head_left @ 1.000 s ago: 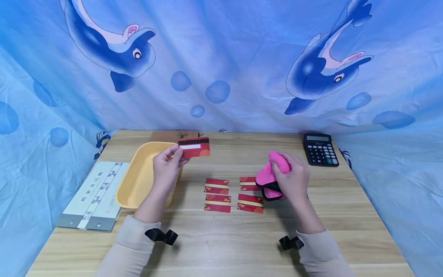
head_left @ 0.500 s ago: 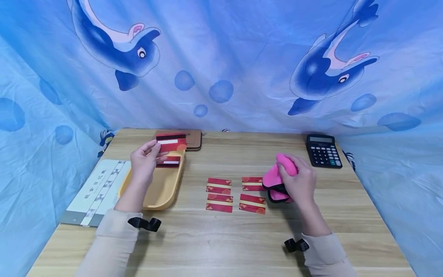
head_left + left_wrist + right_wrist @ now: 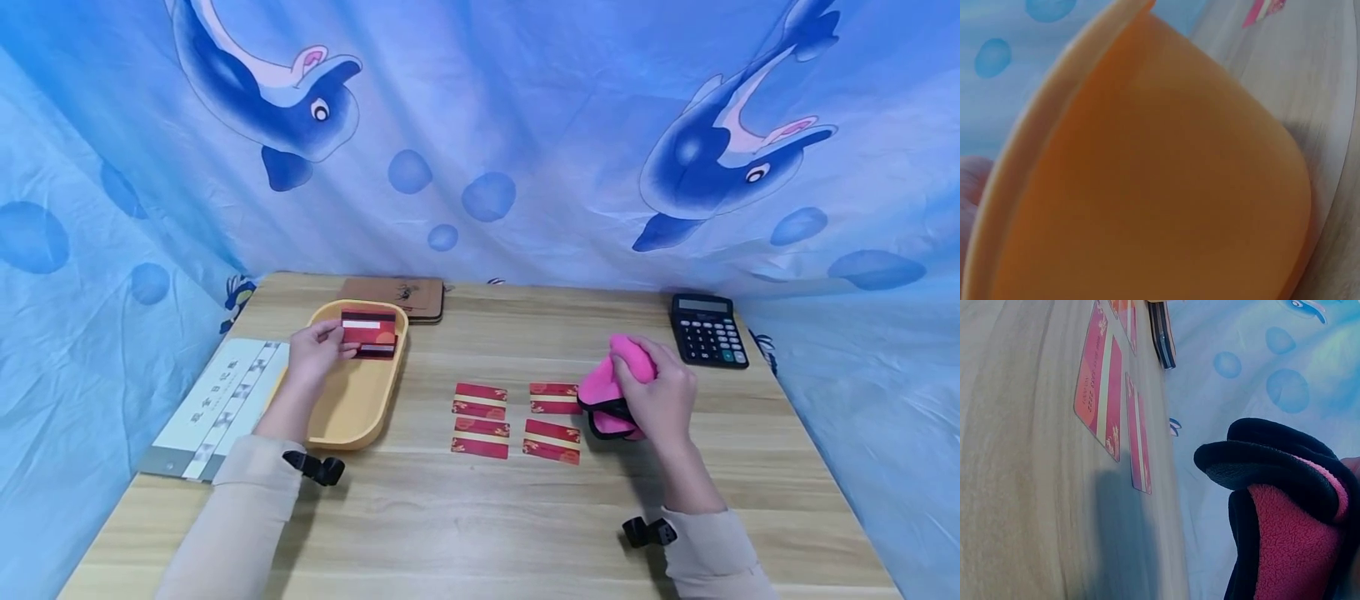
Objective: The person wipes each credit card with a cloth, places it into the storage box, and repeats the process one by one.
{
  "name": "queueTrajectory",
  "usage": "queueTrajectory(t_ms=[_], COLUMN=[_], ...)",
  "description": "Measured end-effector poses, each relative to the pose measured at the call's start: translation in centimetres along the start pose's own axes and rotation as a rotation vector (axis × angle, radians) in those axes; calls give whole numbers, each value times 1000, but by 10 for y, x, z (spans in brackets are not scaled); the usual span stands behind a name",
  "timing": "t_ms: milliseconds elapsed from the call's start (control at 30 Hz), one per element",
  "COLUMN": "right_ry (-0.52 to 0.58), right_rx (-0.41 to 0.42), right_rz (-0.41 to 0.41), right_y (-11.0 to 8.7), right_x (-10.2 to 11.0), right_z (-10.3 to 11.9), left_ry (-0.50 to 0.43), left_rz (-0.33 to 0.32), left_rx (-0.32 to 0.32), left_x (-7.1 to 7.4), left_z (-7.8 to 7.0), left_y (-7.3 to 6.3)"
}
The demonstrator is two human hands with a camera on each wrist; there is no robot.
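Observation:
Over the far end of the yellow tray (image 3: 348, 408), my left hand (image 3: 311, 358) pinches a red card (image 3: 369, 327) by its left edge, its dark stripe and white strip facing up. Another red card (image 3: 378, 350) lies in the tray, partly covered by the held one. The tray's wall (image 3: 1166, 156) fills most of the left wrist view, hiding nearly all of that hand. My right hand (image 3: 663, 392) grips a folded pink cloth (image 3: 600, 385) with black edging, raised above the table. In the right wrist view, the cloth (image 3: 1297, 544) shows its fuzzy pink face.
Several red cards (image 3: 482, 438) with gold bands lie in two rows mid-table, left of the cloth. A grey-white ledger (image 3: 217, 400) lies left of the tray, a brown wallet (image 3: 423, 298) behind it. The black calculator (image 3: 708, 332) sits at the back right.
My left hand has moved left and down with the card, from beside the tray to low inside its far end. The right hand keeps its hold on the cloth, nearly still.

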State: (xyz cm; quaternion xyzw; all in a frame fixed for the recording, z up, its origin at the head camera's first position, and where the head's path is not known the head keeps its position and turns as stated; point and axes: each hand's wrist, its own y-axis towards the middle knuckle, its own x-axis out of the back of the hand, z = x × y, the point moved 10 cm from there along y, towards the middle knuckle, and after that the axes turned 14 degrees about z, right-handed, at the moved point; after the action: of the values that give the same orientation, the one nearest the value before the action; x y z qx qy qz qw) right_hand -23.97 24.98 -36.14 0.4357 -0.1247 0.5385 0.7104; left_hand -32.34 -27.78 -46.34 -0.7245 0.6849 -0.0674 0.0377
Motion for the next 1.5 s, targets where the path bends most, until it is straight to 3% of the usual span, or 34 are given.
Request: queueTrajectory(t_ms=[233, 467, 667, 800, 933, 1033, 1267, 1500], right_ry=[5, 22, 24, 17, 16, 17, 8, 1], right_rx=[-3, 0, -7, -12, -15, -20, -16, -12], right_rz=[-2, -11, -16, -21, -26, -32, -48, -57], right_y=[2, 4, 3, 2, 1, 1, 0, -2], right_x=[1, 3, 4, 6, 8, 11, 18, 23], right_z=[-1, -2, -4, -5, -6, -7, -8, -11], left_ry=[183, 518, 551, 530, 454, 412, 413, 360], left_rz=[86, 39, 44, 16, -59, -76, 70, 196], left_rx=[98, 99, 91, 19, -106, -201, -342, -487], left_x=[-8, -1, -1, -5, -11, -22, -67, -111], left_z=[12, 6, 0, -13, -33, -49, -73, -87], left_y=[6, 3, 0, -3, -10, -16, -27, -49])
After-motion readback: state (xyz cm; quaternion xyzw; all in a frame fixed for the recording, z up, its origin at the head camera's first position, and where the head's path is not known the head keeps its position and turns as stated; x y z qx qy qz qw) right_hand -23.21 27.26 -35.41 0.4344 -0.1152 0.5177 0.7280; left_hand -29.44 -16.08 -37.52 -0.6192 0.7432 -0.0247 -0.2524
